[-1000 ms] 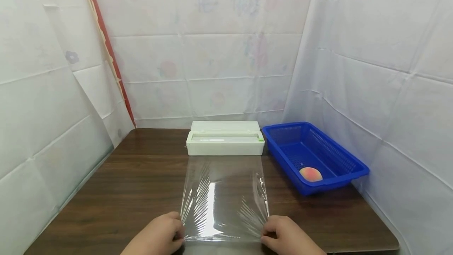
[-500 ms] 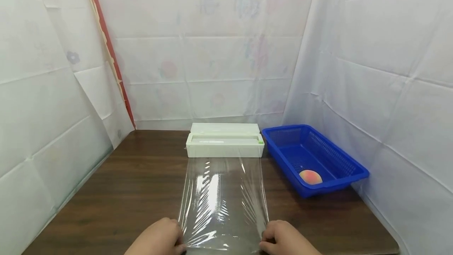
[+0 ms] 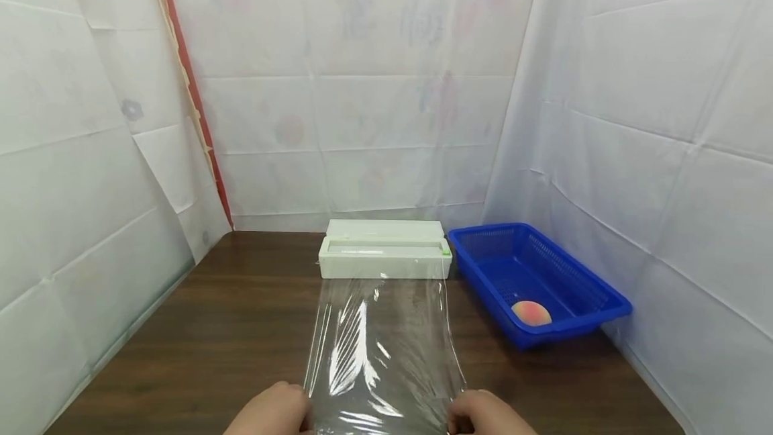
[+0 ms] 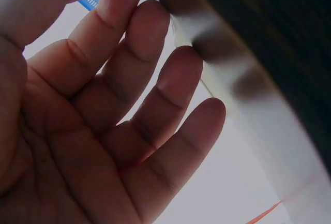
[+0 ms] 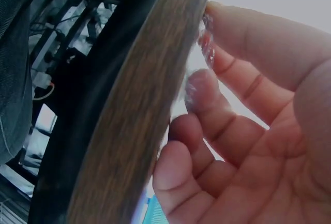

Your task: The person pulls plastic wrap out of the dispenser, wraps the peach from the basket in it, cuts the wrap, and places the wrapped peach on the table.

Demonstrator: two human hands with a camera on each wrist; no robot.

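Note:
A clear sheet of cling film (image 3: 383,348) runs from a white dispenser box (image 3: 384,257) toward me over the brown table (image 3: 241,327). My left hand (image 3: 284,411) pinches the film's near left corner and my right hand (image 3: 477,413) pinches its near right corner, both at the table's front edge. The film is creased and glossy between them. In the right wrist view the film clings to my fingertips (image 5: 199,87) beside the table edge (image 5: 139,110). The left wrist view shows my left hand's palm (image 4: 77,146) with its fingers (image 4: 176,94) fairly straight. Thumb and forefinger meet at the top of that view.
A blue plastic basket (image 3: 580,287) stands at the right of the table with one peach (image 3: 531,313) in it. White cloth walls close in the left, back and right sides. A red strip (image 3: 193,99) runs down the left corner.
Both hands have drawn the film's near edge closer to me, so more film lies out of the box. The hands sit lower in the head view.

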